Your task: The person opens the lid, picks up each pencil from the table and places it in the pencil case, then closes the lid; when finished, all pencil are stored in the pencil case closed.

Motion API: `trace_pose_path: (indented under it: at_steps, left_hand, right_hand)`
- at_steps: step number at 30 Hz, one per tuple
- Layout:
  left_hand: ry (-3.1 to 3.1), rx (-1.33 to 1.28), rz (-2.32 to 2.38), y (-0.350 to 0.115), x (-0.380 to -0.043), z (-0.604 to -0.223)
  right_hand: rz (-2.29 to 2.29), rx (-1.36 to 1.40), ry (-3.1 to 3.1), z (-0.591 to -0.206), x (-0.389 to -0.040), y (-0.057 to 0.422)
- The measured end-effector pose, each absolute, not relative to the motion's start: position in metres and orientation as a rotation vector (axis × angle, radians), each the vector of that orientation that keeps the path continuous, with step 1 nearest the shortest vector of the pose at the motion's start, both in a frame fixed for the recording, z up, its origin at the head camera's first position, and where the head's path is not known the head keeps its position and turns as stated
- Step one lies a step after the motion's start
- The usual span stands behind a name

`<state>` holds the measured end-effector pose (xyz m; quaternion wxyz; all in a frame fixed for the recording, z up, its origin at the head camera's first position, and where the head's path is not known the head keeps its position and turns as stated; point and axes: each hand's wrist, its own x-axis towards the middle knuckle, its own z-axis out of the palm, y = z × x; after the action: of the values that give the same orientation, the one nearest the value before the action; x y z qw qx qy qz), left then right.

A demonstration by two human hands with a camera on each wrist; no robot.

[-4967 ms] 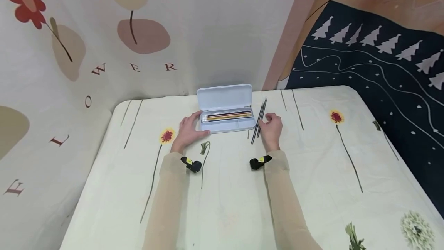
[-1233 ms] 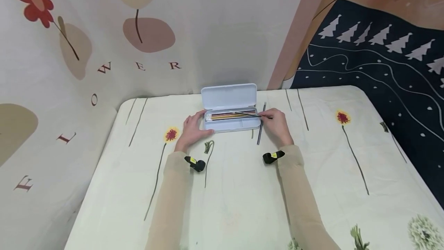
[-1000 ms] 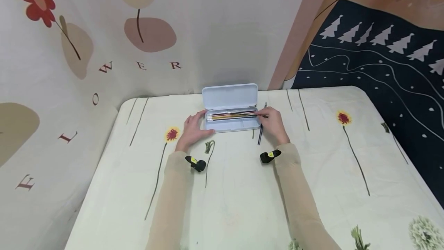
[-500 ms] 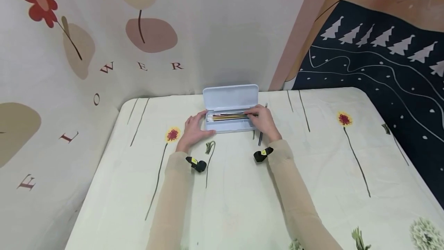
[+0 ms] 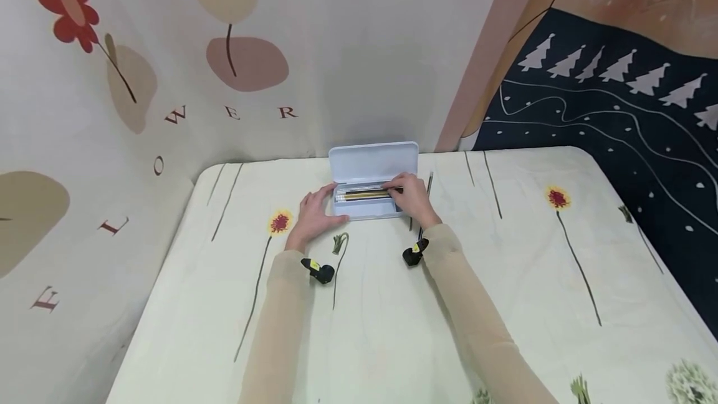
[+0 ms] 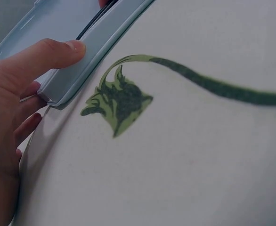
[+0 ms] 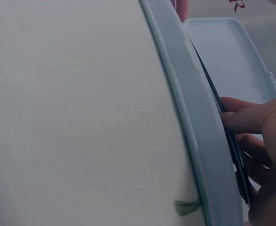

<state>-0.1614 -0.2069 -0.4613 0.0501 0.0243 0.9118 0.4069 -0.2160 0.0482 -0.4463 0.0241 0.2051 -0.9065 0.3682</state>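
A pale blue pencil case [image 5: 364, 209] stands with its lid [image 5: 374, 163] raised near the table's back edge. My left hand [image 5: 315, 220] holds its left end; in the left wrist view the thumb [image 6: 65, 52] lies on the front rim and the other fingers are round the end. Several pencils [image 5: 361, 196] lie lengthwise in the case's rear compartment. Over the case's right part, my right hand [image 5: 412, 198] pinches a dark pencil [image 7: 237, 153] between thumb and fingers, low in the case. Another dark pencil [image 5: 430, 183] lies on the table just right, partly hidden by my right hand and wrist.
A white flower-printed cloth [image 5: 370, 304] covers the table. A pale printed curtain [image 5: 370, 80] hangs right behind the case, and a dark blue cloth with trees [image 5: 594, 105] hangs along the right side.
From two dark pencils lying right of the case, my right hand has lifted one and carried it left, down into the case. My left hand has stayed at the case's left end.
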Motion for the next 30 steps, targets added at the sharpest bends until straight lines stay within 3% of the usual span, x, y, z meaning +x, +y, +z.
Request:
trace_pose_path:
  at_steps: [30]
  left_hand:
    - [2.804, 0.104, 1.208, -0.2065, -0.1634, -0.4642]
  right_hand:
    - [1.191, 0.592, -2.741, -0.4572, -0.215, 0.05]
